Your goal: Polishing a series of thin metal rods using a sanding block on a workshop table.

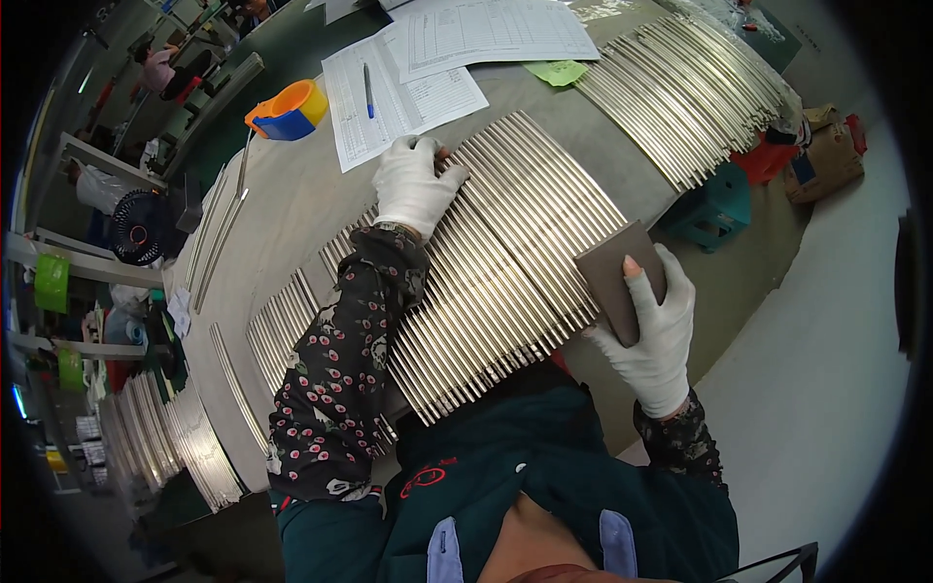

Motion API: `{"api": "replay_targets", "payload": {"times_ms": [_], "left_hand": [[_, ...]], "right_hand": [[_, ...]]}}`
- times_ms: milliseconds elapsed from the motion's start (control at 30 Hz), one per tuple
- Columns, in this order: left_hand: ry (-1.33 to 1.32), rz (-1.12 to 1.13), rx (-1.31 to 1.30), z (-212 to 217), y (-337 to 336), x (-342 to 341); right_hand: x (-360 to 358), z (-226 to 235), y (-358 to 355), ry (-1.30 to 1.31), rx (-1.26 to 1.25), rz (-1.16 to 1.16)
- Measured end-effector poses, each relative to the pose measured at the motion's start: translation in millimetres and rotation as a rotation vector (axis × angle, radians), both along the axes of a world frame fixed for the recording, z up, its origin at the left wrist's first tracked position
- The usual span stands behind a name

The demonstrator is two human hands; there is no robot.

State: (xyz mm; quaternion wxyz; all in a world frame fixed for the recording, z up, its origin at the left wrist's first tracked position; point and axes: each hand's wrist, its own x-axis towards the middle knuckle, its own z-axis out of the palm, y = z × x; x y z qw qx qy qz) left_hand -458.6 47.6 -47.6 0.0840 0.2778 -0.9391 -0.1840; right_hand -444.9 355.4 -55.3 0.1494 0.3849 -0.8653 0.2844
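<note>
A row of shiny slim metal rods [505,253] lies side by side in front of me. My left hand [413,189], in a white glove with bare fingertips, is at their far left ends, thumb and forefinger bent about a rod end; part of the grip is hidden. On the right, my right hand [661,335], gloved alike, clasps a flat grey-brown block that looks like a sanding sponge [612,277]. The block stands tilted against the right edge of the row. More rods [282,330] lie to the left, partly behind my left sleeve.
Printed sheets [428,92] with a blue pen [368,90] lie beyond the rods. Beside them stands an orange and blue tape dispenser [289,110]. Another rod stack [690,97] fills the far right. A teal stool [714,209] stands below it. A small black fan [138,226] is left.
</note>
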Motion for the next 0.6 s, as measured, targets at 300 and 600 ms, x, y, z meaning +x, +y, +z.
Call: {"api": "replay_targets", "payload": {"times_ms": [300, 600], "left_hand": [[0.023, -0.007, -0.051, -2, -1, 4], [0.134, -0.076, -0.058, -11, -12, 14]], "right_hand": [[3, 0, 11, 0.004, -0.007, -0.063], [9, 5, 14, 0.014, -0.015, -0.050]]}}
